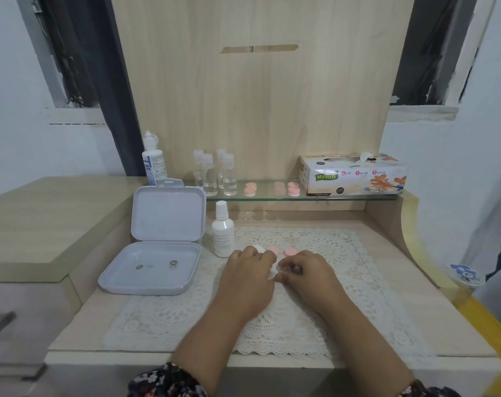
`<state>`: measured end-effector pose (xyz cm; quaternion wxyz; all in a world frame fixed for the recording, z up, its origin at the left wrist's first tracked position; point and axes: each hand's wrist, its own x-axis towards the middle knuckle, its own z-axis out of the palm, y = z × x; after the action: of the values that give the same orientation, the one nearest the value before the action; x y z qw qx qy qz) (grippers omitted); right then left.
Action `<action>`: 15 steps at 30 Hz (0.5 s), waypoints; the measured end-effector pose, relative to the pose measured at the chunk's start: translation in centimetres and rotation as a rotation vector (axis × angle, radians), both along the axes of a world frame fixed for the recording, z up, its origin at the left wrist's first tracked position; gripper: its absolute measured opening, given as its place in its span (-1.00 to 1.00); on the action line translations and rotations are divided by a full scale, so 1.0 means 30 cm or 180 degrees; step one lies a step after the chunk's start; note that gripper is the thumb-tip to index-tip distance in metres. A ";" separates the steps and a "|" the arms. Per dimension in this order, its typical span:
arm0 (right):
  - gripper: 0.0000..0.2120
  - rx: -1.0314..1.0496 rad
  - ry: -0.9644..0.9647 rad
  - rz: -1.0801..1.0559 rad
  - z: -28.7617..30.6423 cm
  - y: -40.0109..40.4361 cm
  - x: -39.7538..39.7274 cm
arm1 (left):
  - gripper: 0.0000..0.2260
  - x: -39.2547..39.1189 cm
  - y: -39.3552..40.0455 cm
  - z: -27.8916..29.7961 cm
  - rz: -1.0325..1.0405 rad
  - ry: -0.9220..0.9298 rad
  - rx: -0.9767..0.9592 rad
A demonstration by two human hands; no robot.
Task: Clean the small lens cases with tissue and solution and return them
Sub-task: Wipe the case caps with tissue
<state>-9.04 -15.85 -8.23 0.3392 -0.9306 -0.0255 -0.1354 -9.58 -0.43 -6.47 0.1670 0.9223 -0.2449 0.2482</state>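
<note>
Left hand and right hand close together over lace mat, fingers curled, pinching white tissue. Case inside: cannot tell. Two pink lens cases just behind. Better to rub gently, turning slowly.

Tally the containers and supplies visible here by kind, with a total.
Pink lens cases on the glass shelf: 3 (first)
Pink lens cases on the lace mat: 2 (first)
Clear vials: 4 (first)
White solution bottles: 2 (first)
Tissue box: 1
Open white case: 1
Total: 13
</note>
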 end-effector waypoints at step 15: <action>-0.70 -0.0110 -0.0004 -0.0031 0.007 0.000 -0.001 | -0.61 0.040 0.049 0.004 -0.0633 0.0838 -0.2383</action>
<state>-9.07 -15.84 -8.03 0.3224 -0.9363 -0.0235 -0.1372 -8.38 1.05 -6.36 0.5442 0.7935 -0.2021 0.1826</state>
